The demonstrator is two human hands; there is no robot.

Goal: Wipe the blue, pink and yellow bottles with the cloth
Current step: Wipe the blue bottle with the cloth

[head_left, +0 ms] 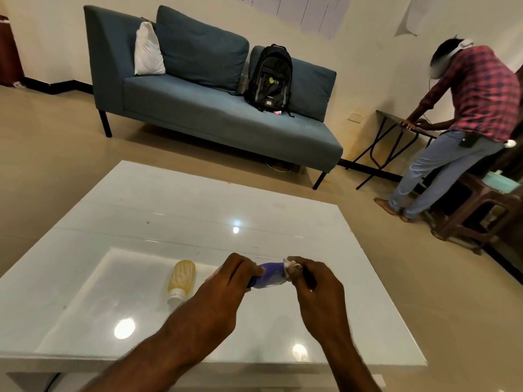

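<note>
I hold the blue bottle (270, 275) sideways above the white table (169, 216). My left hand (235, 274) grips its cap end. My right hand (311, 281) presses a small white cloth (291, 264) against the bottle's other end. The yellow bottle (182, 278) lies on its side on the table, white cap toward me, just left of my left hand. A sliver of something pinkish shows behind my left hand; I cannot tell whether it is the pink bottle.
A blue sofa (215, 114) with a black backpack (270, 77) stands beyond the table. At the right, a person in a checked shirt (464, 114) bends over a folding table (396, 128), beside a brown stool (481, 210).
</note>
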